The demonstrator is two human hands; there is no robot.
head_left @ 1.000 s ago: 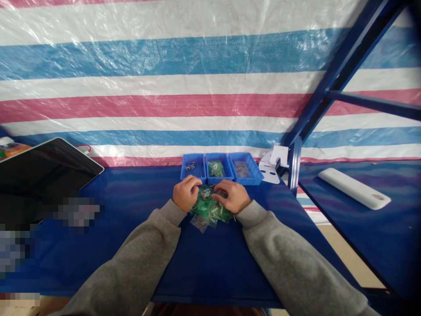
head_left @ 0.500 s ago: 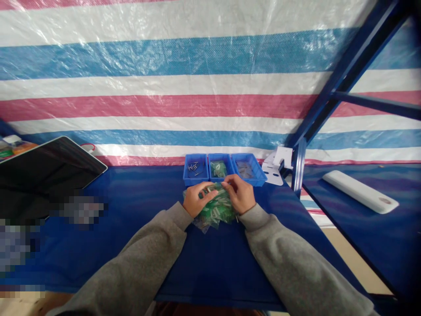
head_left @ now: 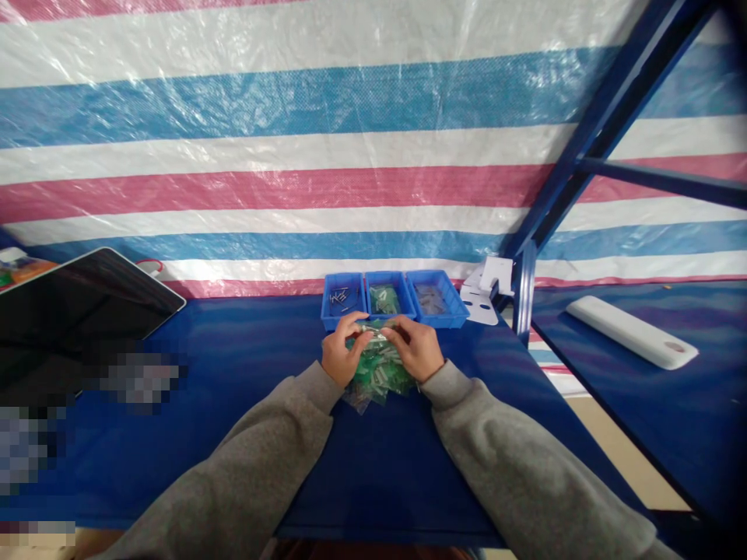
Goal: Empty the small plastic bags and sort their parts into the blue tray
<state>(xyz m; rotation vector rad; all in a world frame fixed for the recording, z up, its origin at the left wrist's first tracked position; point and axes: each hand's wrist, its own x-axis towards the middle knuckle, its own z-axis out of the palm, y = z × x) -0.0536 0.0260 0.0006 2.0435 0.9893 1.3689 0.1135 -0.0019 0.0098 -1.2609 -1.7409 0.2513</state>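
Observation:
My left hand (head_left: 341, 355) and my right hand (head_left: 418, 348) are close together, thumbs and fingers pinched on a small plastic bag (head_left: 377, 330). Something whitish shows in it, too small to make out. Just below lies a pile of small green and clear plastic bags (head_left: 380, 376) with pale, slim pieces inside. Behind the hands, three blue bins stand side by side. Metal pins or screws lie in the left bin (head_left: 344, 317), green bags in the middle bin (head_left: 408, 309), and greyish clear bags in the right bin (head_left: 448, 320).
All this lies on a blue-covered table (head_left: 245, 342). A dark-screened monitor (head_left: 87, 319) is at the left. White cut-out cards (head_left: 482, 306) lean by a blue metal post (head_left: 524, 288). A long white device (head_left: 633, 330) rests on the right-hand surface. Striped sheeting hangs behind.
My right hand has shifted slightly left, and both hands' fingertips are now closer together over the pile. The view has turned a little. The bins and the pile stay in place.

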